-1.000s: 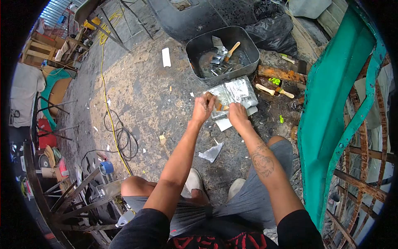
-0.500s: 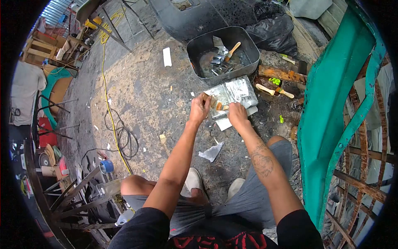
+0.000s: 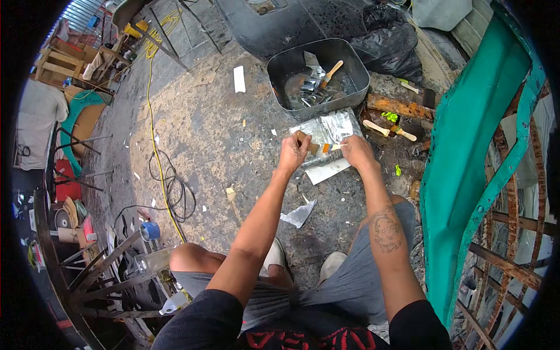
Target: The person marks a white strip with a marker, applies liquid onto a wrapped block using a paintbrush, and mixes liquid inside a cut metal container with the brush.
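My right hand (image 3: pixel 358 153) is closed around the pale handle of a small paintbrush (image 3: pixel 326 148) with an orange band. The brush points left, toward my left hand (image 3: pixel 293 153), over a silvery foil-covered slab (image 3: pixel 337 125) on the ground. My left hand is closed, with a small brownish piece (image 3: pixel 300 139) at its fingers; its kind is unclear. Under the slab's near edge lies a white sheet (image 3: pixel 328 171). Behind it stands a black tub (image 3: pixel 319 106) holding a wooden-handled brush (image 3: pixel 332 74) and metal scraps.
More brushes (image 3: pixel 403 133) lie at the right beside a rusty orange strip (image 3: pixel 399 107). A large green panel (image 3: pixel 466 146) rises along my right side. On the left, a yellow cord (image 3: pixel 150 111) and a black cable (image 3: pixel 175 198) cross the floor. Black plastic bags (image 3: pixel 388 49) sit behind the tub.
Both hands have shifted right in the view, the right hand further, so the gap between them is wider. The paintbrush has moved right with the right hand.
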The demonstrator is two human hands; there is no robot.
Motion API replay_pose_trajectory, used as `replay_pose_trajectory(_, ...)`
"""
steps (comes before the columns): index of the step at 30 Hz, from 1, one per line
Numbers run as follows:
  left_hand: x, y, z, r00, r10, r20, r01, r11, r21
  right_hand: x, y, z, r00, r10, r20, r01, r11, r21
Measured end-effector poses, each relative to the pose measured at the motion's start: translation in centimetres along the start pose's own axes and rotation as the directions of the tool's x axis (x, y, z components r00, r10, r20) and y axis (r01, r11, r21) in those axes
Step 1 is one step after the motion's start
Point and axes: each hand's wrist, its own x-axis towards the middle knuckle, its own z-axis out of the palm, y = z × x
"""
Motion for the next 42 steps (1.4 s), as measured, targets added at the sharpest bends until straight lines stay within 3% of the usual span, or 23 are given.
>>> replay_pose_trajectory(5, -0.2, -0.9, -1.0, 1.0, -0.026, 0.0, 0.026, 1.0, -0.002, 0.0, -0.3, 0.2, 1.0, 0.003, 0.006, -0.003, 1.0, -0.012)
replay_pose_trajectory(7, -0.4, -3.0, -2.0, 0.99, -0.002, -0.14, -0.004, 0.999, -0.048, 0.2, -0.2, 0.4, 0.999, -0.002, 0.037, 0.002, 1.0, -0.021)
replay_pose_trajectory(8, -0.5, -5.3, -2.3, 0.99, -0.09, -0.112, 0.074, 0.988, -0.138, 0.2, 0.0, 0.5, 0.999, 0.018, 0.036, -0.017, 0.999, -0.03)
replay_pose_trajectory(11, -1.5, -5.0, -4.7, 0.972, -0.087, -0.217, 0.081, 0.996, -0.035, 0.0, -0.1, 0.5, 1.0, 0.002, 0.006, -0.001, 0.999, -0.034)
replay_pose_trajectory(13, -2.5, -4.4, -5.7, 0.965, -0.166, -0.202, 0.162, 0.986, -0.039, -0.2, -0.2, 0.5, 0.999, -0.029, -0.024, 0.028, 0.999, -0.04)
replay_pose_trajectory(14, -2.8, -5.7, -5.5, 0.939, -0.312, -0.149, 0.243, 0.902, -0.356, -0.2, -0.4, 0.5, 0.998, -0.045, -0.036, 0.046, 0.999, 0.011)
replay_pose_trajectory(15, -3.0, -6.6, -5.5, 0.903, -0.427, -0.051, 0.303, 0.716, -0.63, -0.1, -0.6, 0.5, 0.997, -0.061, -0.048, 0.065, 0.996, 0.065)
replay_pose_trajectory(16, -3.1, -7.5, -5.1, 0.885, -0.465, 0.016, 0.328, 0.6, -0.73, 0.0, -0.7, 0.8, 0.997, -0.064, -0.046, 0.067, 0.996, 0.066)
replay_pose_trajectory(21, -2.8, -9.4, -5.2, 0.854, -0.485, 0.188, 0.457, 0.529, -0.715, -0.4, -1.5, 0.4, 0.999, -0.033, -0.043, 0.036, 0.996, 0.087)
replay_pose_trajectory(26, -2.4, -11.2, -6.8, 0.821, -0.441, 0.363, 0.571, 0.615, -0.544, 0.0, -0.9, 1.2, 0.999, -0.028, -0.03, 0.031, 0.996, 0.082)
replay_pose_trajectory(27, -2.4, -11.4, -7.2, 0.822, -0.443, 0.359, 0.569, 0.614, -0.546, 0.1, -0.7, 1.5, 0.998, -0.035, -0.046, 0.038, 0.997, 0.069)
replay_pose_trajectory(29, -2.4, -11.4, -8.3, 0.851, -0.416, 0.321, 0.492, 0.844, -0.211, 0.3, -0.6, 1.8, 0.999, -0.046, -0.004, 0.046, 0.995, 0.09)
replay_pose_trajectory(31, -2.6, -10.7, -8.9, 0.86, -0.411, 0.302, 0.482, 0.848, -0.221, 0.2, -0.7, 1.9, 0.998, -0.047, 0.031, 0.044, 0.993, 0.11)
replay_pose_trajectory(33, -2.2, -9.9, -9.2, 0.941, -0.324, 0.099, 0.338, 0.885, -0.32, -0.6, -1.8, 1.4, 0.998, -0.017, 0.054, 0.009, 0.989, 0.145)
replay_pose_trajectory(34, -1.9, -9.4, -8.8, 0.945, -0.324, -0.048, 0.308, 0.93, -0.202, -0.3, -1.0, 2.7, 0.997, -0.071, -0.007, 0.071, 0.983, 0.17)
replay_pose_trajectory(37, -1.8, -5.1, -7.1, 0.964, -0.251, -0.089, 0.211, 0.923, -0.323, -0.4, -1.8, 3.0, 0.998, -0.058, 0.022, 0.053, 0.981, 0.184)
replay_pose_trajectory(42, -2.4, -2.3, -3.9, 0.977, -0.208, -0.045, 0.195, 0.959, -0.204, -0.2, -0.9, 5.5, 0.991, -0.107, -0.074, 0.113, 0.99, 0.088)
